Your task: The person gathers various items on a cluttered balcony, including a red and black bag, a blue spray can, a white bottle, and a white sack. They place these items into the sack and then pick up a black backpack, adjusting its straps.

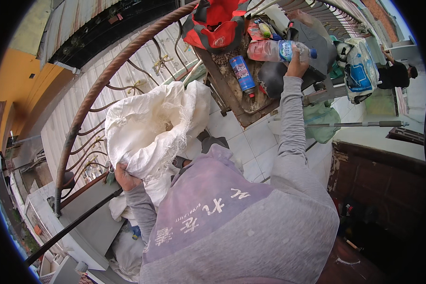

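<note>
Grey-sleeved, the right hand (296,66) is clasping a clear plastic bottle (268,50), arm (291,120) outstretched, upper right; lower left, the left hand (127,178) is gripping a frayed white sack (139,135).

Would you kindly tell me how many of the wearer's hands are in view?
2: the left hand, partly hidden, at the edge of the white sack; the right hand around the clear bottle.

bright, diffuse daylight w/ soft shadows – v. dim lower rt – fisheye-bent edges, black rim.
</note>
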